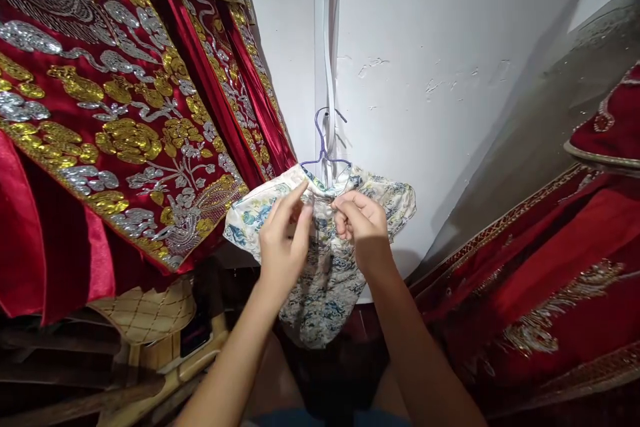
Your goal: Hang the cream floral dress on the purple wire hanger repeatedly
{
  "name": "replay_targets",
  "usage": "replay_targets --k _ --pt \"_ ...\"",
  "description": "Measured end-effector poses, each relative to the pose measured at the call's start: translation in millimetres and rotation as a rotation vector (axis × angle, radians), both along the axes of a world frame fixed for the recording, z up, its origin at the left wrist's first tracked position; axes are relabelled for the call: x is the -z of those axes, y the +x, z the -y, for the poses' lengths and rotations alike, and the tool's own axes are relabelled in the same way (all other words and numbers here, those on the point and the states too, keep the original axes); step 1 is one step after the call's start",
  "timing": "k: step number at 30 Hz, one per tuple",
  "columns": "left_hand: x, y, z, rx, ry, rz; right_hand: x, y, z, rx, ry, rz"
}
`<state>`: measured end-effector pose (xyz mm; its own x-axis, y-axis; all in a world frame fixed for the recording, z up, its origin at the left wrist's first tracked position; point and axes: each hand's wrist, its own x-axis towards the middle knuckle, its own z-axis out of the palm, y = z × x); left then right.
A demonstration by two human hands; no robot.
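A white garment (323, 287) with a blue and yellow floral print, perhaps a shirt or dress, hangs from a purple hanger (323, 147) in front of the white wall. My left hand (283, 233) is at the left of its neckline, index finger and thumb stretched upward and apart, with nothing visible between them. At the right side of the neckline my right hand (365, 217) is closed, its thumb and finger pinching the edge of the garment. Exactly what lies under those fingertips is hidden.
A red garment (130, 107) with gold and silver embroidery hangs on the left. Below it are a chair with a cream quilted back (145, 313) and wooden parts. More red embroidered cloth (565, 267) hangs on the right. A white cable (327, 33) runs down the wall (425, 27).
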<state>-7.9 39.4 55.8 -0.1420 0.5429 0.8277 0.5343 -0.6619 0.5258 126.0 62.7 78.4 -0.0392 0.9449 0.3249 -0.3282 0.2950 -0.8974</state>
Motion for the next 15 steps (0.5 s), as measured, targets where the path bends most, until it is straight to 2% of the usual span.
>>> replay_targets --k 3,5,7,9,12,15 --pt "-24.3 -3 -19 0.118 -0.021 -0.206 3.1 2 -5 -0.062 0.037 -0.018" --pt "-29.8 -1 -21 0.100 0.013 -0.255 11.5 2 -11 -0.060 0.037 -0.008" --pt "-32.4 -1 -18 0.023 0.065 -0.240 24.4 1 -18 -0.025 0.008 0.031" --pt "-35.5 -7 -15 -0.065 0.101 -0.159 38.5 3 -21 -0.021 -0.044 0.086" --pt "-37.3 -33 -20 -0.177 0.111 0.078 54.8 11 -15 -0.041 -0.120 0.176" --pt "-22.9 -71 -35 -0.191 0.065 0.366 61.6 21 1 -0.052 -0.126 0.235"
